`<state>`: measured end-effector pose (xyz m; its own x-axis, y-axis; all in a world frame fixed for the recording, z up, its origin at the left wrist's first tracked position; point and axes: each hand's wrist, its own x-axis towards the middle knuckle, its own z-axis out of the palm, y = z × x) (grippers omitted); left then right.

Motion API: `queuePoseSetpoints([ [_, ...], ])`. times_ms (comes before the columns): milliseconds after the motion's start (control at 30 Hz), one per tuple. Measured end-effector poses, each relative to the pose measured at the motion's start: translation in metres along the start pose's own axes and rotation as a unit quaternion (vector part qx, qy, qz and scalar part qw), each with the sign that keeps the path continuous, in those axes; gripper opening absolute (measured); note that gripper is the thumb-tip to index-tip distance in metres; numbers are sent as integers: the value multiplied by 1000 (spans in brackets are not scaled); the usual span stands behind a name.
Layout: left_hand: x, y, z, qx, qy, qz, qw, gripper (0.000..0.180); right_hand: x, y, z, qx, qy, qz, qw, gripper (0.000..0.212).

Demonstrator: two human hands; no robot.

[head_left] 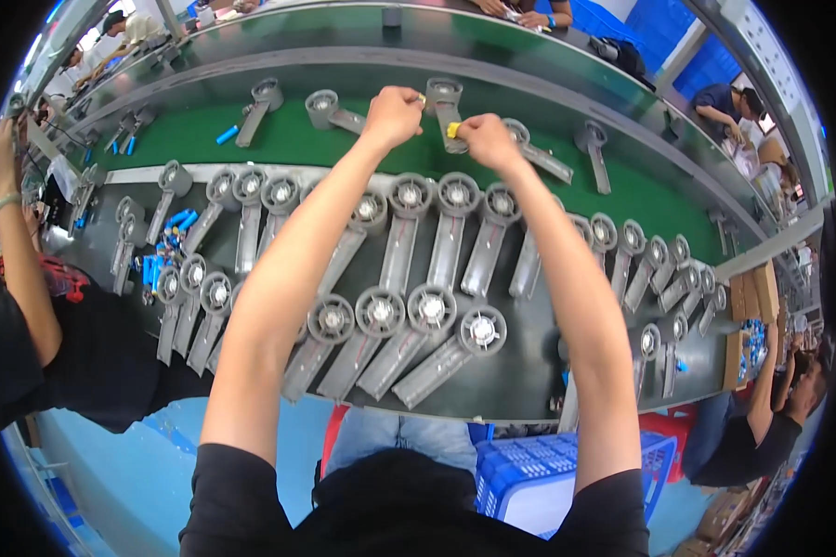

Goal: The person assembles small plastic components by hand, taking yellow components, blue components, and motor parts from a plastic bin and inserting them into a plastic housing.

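Both arms reach forward over the bench to a green conveyor belt [204,148]. My left hand [395,116] is closed in a pinch beside the round head of a grey fan housing [444,90]; what its fingertips hold is too small to make out. My right hand [489,141] pinches a small yellow piece [453,130] against or just over the handle of that same housing. Under my forearms, rows of similar grey housings lie on the dark bench [520,371], such as one with a whitish hub [482,330] near the front edge.
More housings lie along the belt, including one at the right [595,153]. Blue cylindrical cells [163,246] are heaped at the left. A blue crate [529,464] stands below the bench edge. Co-workers sit left [28,306], right [762,427] and across the belt.
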<state>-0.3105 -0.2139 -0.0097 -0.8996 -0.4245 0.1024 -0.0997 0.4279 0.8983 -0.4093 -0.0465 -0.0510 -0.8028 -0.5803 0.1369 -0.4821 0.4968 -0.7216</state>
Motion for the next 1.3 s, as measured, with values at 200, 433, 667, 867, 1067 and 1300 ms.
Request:
queuePoseSetpoints([
  [200, 48, -71, -55, 392, 198, 71, 896, 52, 14, -26, 35, -119, -33, 63, 990, 31],
  [433, 58, -126, -136, 335, 239, -82, 908, 80, -73, -65, -56, -154, 5, -30, 988, 32],
  [667, -36, -6, -148, 286, 298, 152, 898, 69, -273, -60, -171, -9, 128, 161, 979, 27],
  [867, -212, 92, -75, 157, 95, 309, 933, 52, -419, -25, -187, 7, 262, 290, 920, 25],
  [1067, -334, 97, 43, 62, -80, 230, 968, 54, -455, -4, -164, -157, 306, 270, 899, 21],
  [1300, -345, 53, 120, 103, -99, 208, 968, 56, -415, 25, -124, -233, 187, 83, 951, 31],
])
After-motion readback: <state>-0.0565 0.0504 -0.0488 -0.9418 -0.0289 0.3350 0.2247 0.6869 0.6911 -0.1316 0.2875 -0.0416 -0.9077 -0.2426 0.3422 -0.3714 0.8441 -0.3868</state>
